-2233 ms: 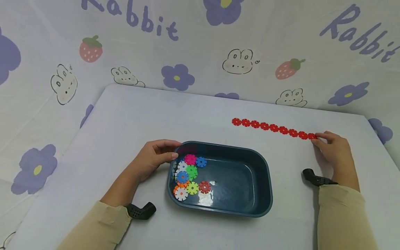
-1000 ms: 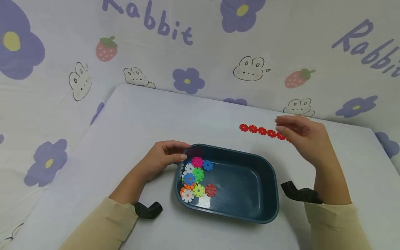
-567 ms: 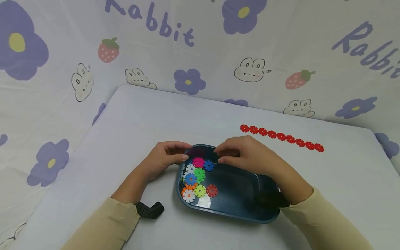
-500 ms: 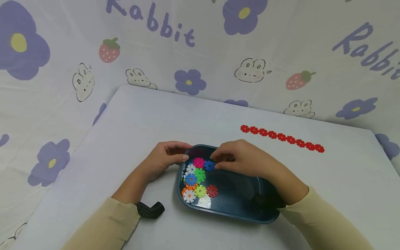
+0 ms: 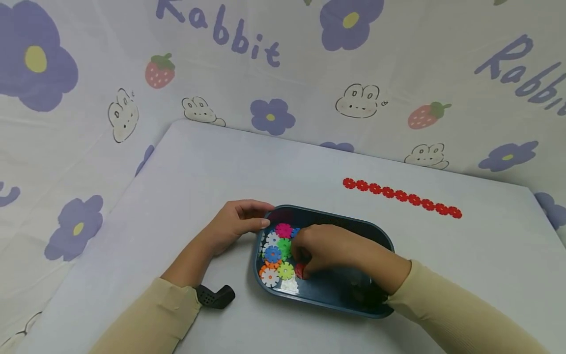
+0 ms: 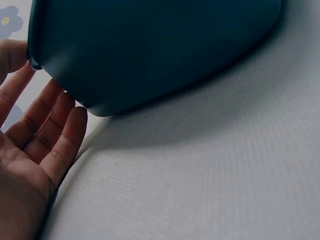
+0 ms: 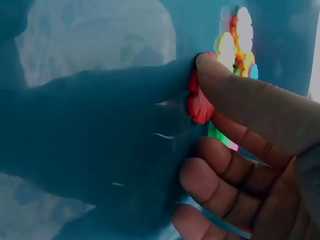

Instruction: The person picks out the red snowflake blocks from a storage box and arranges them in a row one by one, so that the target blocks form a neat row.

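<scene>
A dark teal plastic tub (image 5: 327,300) sits on the table, with several notched plastic building discs in white, blue, green, pink and orange at its left end. My left hand (image 5: 236,221) grips the tub's left rim; in the left wrist view, the left fingers (image 6: 70,130) lie along its outer wall. Inside the tub is my right hand (image 5: 325,248), its thumb and index finger pinching a red building disc (image 7: 200,102). That hand covers part of the red disc and of the blue disc (image 5: 295,232) in the head view.
A chain of several joined red discs (image 5: 401,195) lies on the white table (image 5: 212,157), beyond the tub and to the right. Behind the table hangs a patterned cloth (image 5: 300,73). Black wrist-worn devices stick out, one (image 5: 216,296) at the left wrist.
My right hand has let go of the right end of the red chain, swept left into the tub and come down onto the red disc. The left hand keeps holding the rim.
</scene>
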Demonstrator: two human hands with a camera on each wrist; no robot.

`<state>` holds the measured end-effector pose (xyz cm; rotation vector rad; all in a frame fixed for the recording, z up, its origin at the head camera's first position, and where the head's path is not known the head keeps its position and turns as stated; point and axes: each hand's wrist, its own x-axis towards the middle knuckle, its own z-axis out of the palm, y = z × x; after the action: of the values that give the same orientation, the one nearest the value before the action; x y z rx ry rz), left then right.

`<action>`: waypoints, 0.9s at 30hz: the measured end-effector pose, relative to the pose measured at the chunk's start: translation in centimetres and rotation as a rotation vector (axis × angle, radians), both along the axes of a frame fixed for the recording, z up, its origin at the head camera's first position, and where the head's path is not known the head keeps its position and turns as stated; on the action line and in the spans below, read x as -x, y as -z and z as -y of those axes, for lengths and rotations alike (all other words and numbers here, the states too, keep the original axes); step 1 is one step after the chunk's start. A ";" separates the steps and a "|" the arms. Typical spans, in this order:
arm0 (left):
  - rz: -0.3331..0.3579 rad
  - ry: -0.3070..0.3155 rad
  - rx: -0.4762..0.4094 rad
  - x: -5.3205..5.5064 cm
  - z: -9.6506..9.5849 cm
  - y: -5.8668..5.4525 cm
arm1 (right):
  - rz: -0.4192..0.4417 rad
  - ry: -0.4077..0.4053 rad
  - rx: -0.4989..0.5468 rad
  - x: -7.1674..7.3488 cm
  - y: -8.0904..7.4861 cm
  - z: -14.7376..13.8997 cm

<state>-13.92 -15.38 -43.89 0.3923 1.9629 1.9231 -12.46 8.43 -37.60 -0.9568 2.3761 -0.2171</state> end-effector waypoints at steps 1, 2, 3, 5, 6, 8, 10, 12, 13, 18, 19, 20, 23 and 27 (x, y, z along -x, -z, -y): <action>0.001 0.000 -0.002 0.0 0.0 0.0 | 0.003 -0.001 -0.008 -0.1 0.0 0.1; 0.003 -0.001 -0.003 0.0 0.0 0.0 | 0.010 -0.002 -0.015 -0.1 0.0 0.2; 0.003 -0.001 -0.005 0.0 0.1 0.0 | 0.019 -0.002 -0.020 -0.2 0.0 0.2; 0.003 -0.002 -0.005 0.0 0.1 0.1 | 0.041 -0.002 -0.032 -0.3 0.0 0.3; 0.004 -0.001 -0.006 0.0 0.1 0.1 | 0.052 -0.001 -0.035 -0.3 0.0 0.4; 0.004 0.000 -0.007 0.0 0.1 0.0 | 0.077 0.000 -0.036 -0.4 -0.1 0.4; 0.004 0.002 -0.010 0.0 0.1 0.0 | 0.099 -0.010 -0.028 -0.4 -0.1 0.4; 0.005 0.003 -0.013 0.0 0.1 -0.1 | 0.115 -0.026 -0.014 -0.5 -0.1 0.4; 0.004 0.002 -0.013 0.0 0.1 -0.1 | 0.119 -0.036 -0.006 -0.5 -0.1 0.4; -0.003 0.008 -0.004 0.1 0.1 -0.1 | 0.114 -0.048 0.035 -0.4 -0.2 0.3; -0.003 0.009 -0.001 0.2 0.1 0.0 | 0.112 -0.043 0.047 -0.4 -0.3 0.2; -0.003 0.009 0.001 0.2 0.1 0.0 | 0.106 -0.038 0.059 -0.3 -0.4 0.2; -0.003 0.008 0.007 0.2 0.2 0.1 | 0.083 -0.036 0.116 -0.1 -1.3 0.0; -0.005 0.009 -0.001 0.2 0.2 0.1 | 0.054 -0.065 0.242 0.7 -3.1 -0.8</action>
<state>-14.14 -15.55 -43.94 0.4055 1.9601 1.9198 -13.18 9.18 -34.54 -1.1215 2.3010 -0.5088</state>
